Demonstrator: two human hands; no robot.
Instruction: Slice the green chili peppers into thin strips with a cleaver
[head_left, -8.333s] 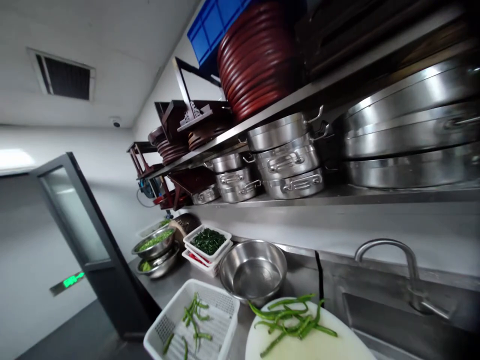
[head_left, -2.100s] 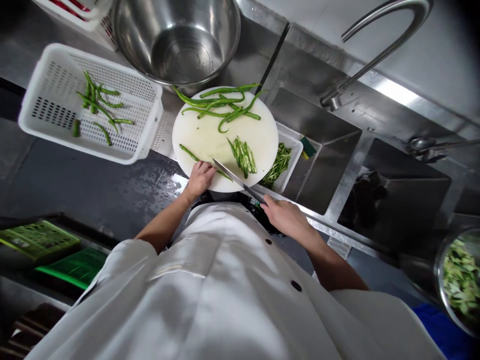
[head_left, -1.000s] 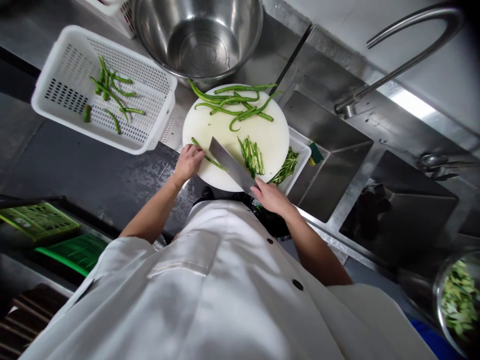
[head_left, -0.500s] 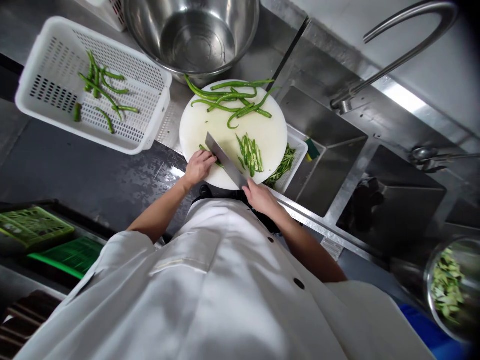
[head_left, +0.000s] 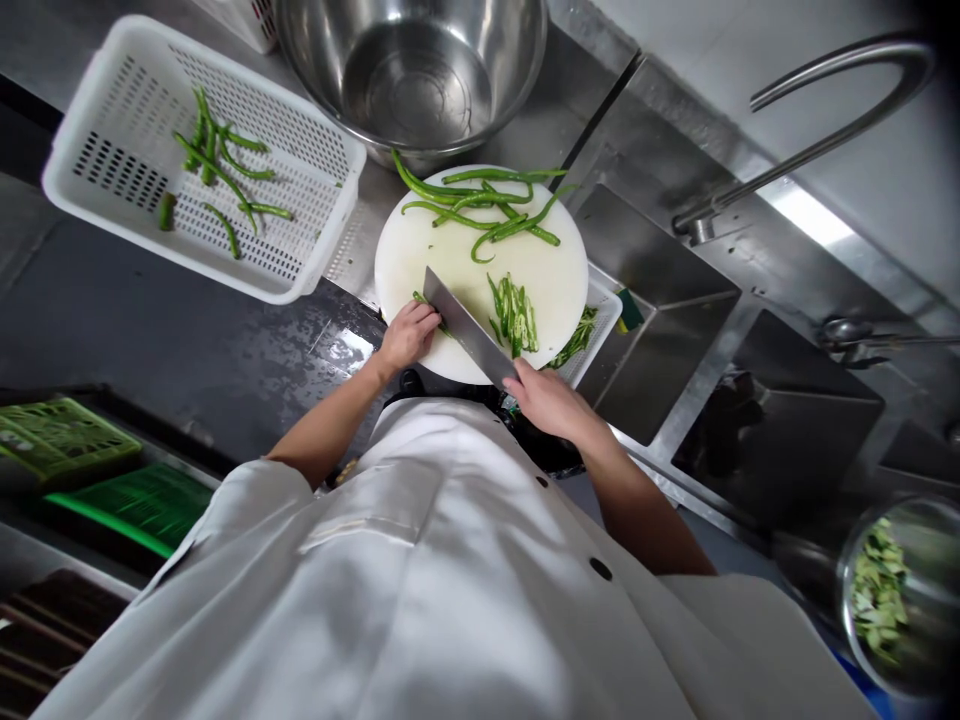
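Note:
On the round white cutting board (head_left: 397, 250), my left hand (head_left: 410, 335) presses a green pepper (head_left: 445, 330) down near the left edge, its fingers curled over it. My right hand (head_left: 551, 398) grips the handle of a wide cleaver (head_left: 471, 332). The blade slants across the board, close beside my left fingertips. Sliced green peppers (head_left: 514, 316) lie in a small pile to the right of the blade. Several long whole peppers (head_left: 480, 205) are spread along the far side of the board.
A white basket (head_left: 319, 250) with several peppers stands at the left. Behind the board is a steel bowl (head_left: 412, 80). A tray (head_left: 600, 330) of cut greens sits partly under the board. Sinks (head_left: 645, 400) and a faucet (head_left: 817, 140) are at right.
The view has shifted, so the board and basket appear farther right. The cleaver stays beside my left fingers, and both hands keep their holds.

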